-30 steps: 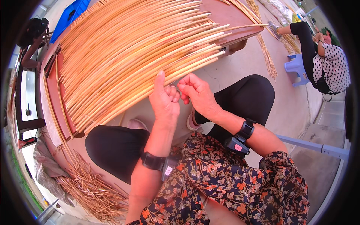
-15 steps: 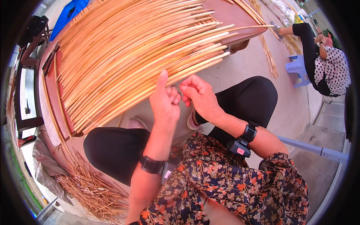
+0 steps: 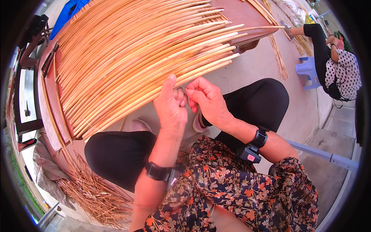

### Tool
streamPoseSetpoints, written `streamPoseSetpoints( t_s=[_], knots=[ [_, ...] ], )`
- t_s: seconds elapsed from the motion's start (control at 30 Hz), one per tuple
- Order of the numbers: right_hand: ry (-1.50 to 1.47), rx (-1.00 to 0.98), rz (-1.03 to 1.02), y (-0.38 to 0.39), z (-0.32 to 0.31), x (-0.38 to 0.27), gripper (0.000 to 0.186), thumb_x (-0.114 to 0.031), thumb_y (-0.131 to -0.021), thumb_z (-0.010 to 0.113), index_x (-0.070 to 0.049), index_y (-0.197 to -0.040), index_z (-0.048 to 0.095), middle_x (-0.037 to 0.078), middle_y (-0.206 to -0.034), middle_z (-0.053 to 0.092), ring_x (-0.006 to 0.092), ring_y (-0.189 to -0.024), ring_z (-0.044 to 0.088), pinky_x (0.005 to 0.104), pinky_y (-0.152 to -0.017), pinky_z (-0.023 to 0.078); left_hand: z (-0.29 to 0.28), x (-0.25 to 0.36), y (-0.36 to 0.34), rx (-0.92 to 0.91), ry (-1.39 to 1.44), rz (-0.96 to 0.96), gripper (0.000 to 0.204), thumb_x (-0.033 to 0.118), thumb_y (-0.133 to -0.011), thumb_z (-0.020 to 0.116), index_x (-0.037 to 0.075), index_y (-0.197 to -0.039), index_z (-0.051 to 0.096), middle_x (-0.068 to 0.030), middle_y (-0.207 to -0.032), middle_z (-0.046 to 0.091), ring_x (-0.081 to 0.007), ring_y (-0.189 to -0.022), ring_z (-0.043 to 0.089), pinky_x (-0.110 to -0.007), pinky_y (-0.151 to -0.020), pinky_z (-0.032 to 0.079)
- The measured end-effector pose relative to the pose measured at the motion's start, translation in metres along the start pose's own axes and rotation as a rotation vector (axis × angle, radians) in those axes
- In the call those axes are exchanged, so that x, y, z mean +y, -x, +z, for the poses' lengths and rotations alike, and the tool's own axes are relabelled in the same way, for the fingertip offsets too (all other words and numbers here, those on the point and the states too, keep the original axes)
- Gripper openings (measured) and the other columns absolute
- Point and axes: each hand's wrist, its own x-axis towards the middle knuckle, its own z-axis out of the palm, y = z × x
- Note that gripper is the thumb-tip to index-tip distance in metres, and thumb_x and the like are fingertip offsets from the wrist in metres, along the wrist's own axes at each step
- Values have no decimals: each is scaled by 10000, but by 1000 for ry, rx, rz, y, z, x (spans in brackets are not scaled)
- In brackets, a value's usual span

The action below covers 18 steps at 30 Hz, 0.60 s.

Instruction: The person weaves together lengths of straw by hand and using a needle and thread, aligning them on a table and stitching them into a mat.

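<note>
We see a big row of tan sticks (image 3: 143, 65), lying side by side on a red-brown desk (image 3: 235, 15). The sticks are in front of both hands, and their near edge is right by the fingers.

Our left hand (image 3: 172, 104) is at this near edge, just right of its middle. Its thumb points up and lies over the nearest sticks as we look down. Its other fingers curl in, and we cannot tell if they grip something small.

Our right hand (image 3: 208, 100) is just to the right of the left one, also by the near edge of the sticks. Its thumb and first finger meet at the tips, close to the curled left fingers. What is between the tips is too small to tell.

Our black-clad knees are on the near side of the sticks, one to the left and one to the right. A messy straw pile (image 3: 94, 193) lies nearer to us than the sticks, off to the left. A blue tub (image 3: 63, 17) is past their far left corner. Well off to their right is a purple stool (image 3: 307, 71), with a person in a dotted top (image 3: 343, 71) beside it.
</note>
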Motion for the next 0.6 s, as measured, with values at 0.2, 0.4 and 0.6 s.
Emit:
streamPoseSetpoints(
  t_s=[0.2,0.4,0.6],
  knots=[
    [-26,20,0,-1,2,4,84,-87,-970,518,-24,-930,556,5,-731,580,55,-607,513,210,-545,434,0,-1,0,13,14,-21,210,150,-867,674,86,-1037,568,71,-566,352,-48,-422,262,-239,-397,226],
    [-38,84,-12,-1,3,1,90,-87,-964,529,-16,-927,571,14,-701,578,65,-589,509,208,-544,427,1,0,1,-39,24,-65,179,145,-881,656,84,-1023,565,71,-559,307,-54,-429,256,-243,-411,240],
    [-139,90,32,-4,-4,8,135,-109,-925,560,16,-922,609,37,-683,594,93,-589,548,235,-549,459,0,-5,1,-85,-12,-4,199,130,-886,647,73,-1052,555,70,-570,314,-55,-431,256,-242,-410,246]
  ],
)
